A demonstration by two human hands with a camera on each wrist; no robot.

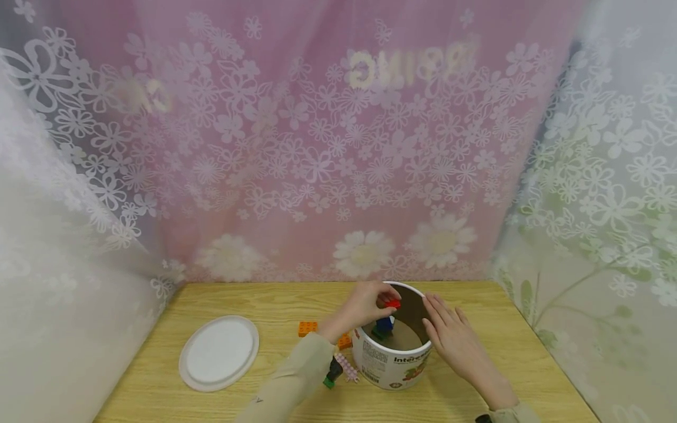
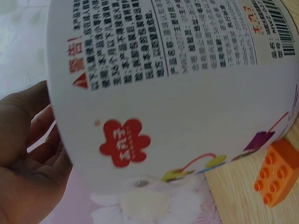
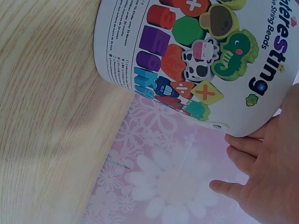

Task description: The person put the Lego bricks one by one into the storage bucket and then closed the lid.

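A white round tub (image 1: 394, 367) printed with toy pictures stands on the table; its front also fills much of the right wrist view. Reaching over the tub's left rim, my left hand (image 1: 367, 302) pinches a small red block (image 1: 392, 304) above the opening; in the left wrist view the tub wall hides this block. Below it, a dark blue piece (image 1: 385, 325) and a green piece (image 1: 379, 335) lie inside the tub. My right hand (image 1: 455, 338) rests on the right rim, its fingers straight.
A white round lid (image 1: 219, 352) lies at the table's left. Orange blocks (image 1: 308, 328) sit left of the tub. Near its front left are a pink beaded strip (image 1: 346, 367) and a black and green piece (image 1: 334, 373). Flowered curtains (image 1: 338, 147) enclose the back and sides.
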